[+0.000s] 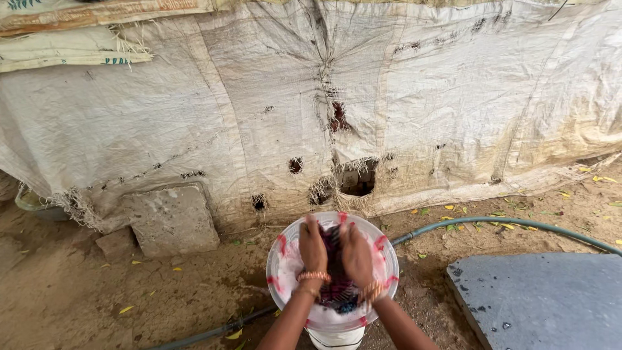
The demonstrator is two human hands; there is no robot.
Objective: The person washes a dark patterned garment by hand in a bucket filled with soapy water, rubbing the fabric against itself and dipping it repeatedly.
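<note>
Both sets of fingers are curled down into a dark patterned cloth (337, 285), closed around it and pressing it between the palms. The left hand (312, 246) and the right hand (356, 254) sit side by side, backs up, knuckles pointing away toward the wall, nearly touching each other. The fingertips themselves are buried in the folds, so how tightly they pinch is hard to tell. Bangles (314, 277) ring both wrists. The forearms come up from the bottom edge, angled in toward each other, and are cut off at the elbows.

The cloth lies bunched in the middle of a white bucket (285, 272) with red marks around its rim; most of the fabric is hidden under the hands, and whether there is water inside cannot be made out. The bucket stands on bare dirt strewn with yellow leaves. A green hose (505, 222) curves past just behind it. To the right lies a flat grey stone slab (544, 298), to the left a rough concrete block (172, 220) leaning against a torn, stained sack wall (259, 97)
</note>
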